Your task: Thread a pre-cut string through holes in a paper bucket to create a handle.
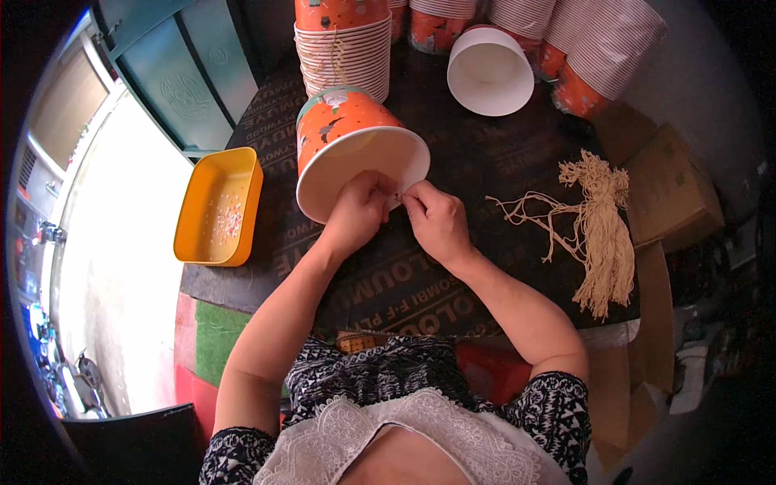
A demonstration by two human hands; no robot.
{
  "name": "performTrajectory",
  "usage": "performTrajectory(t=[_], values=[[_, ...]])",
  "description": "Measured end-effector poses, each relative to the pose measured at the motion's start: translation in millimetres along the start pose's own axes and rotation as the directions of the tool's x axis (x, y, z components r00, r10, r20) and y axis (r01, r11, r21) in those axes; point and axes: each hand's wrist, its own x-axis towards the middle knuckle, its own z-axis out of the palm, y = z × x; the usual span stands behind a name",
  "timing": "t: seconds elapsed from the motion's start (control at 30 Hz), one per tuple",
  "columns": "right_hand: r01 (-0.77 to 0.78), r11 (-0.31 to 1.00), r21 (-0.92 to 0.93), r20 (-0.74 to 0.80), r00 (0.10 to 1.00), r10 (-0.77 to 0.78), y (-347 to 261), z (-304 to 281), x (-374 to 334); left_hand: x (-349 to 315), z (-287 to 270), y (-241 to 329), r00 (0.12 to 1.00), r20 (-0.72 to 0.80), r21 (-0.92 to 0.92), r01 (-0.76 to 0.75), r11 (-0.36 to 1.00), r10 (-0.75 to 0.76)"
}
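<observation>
An orange patterned paper bucket (343, 121) lies tilted on the table with its wide white mouth toward me. My left hand (361, 208) reaches into the mouth, its fingers curled together against the inner wall near the rim. Just outside the rim, my right hand (437, 216) is closed in a pinch, thumb against forefinger. The fingertips of both hands nearly meet at the bucket's lower right edge, where a small dark spot shows. Whatever is between them is too small to make out.
A yellow tray (187, 222) holding tiny coloured beads stands at left. Cream strings (606, 242) lie bundled at right. Behind are a tall stack of buckets (343, 61), a single bucket (491, 73) on its side and more stacks (618, 48). A cardboard box (675, 190) adjoins the black table (485, 145).
</observation>
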Motion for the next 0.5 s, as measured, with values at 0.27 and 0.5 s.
performTrajectory(t=[0.27,0.5], values=[[0.002,1.0,-0.001,-0.018,1.0,-0.003,0,1,0,-3,1,2,0.97,0.053,0.359,-0.24,0.902,0.237],[0.0,0.999,-0.032,-0.001,1.0,0.0,0,1,-1,-4,5,3,0.962,-0.038,0.359,-0.24,0.902,0.271]])
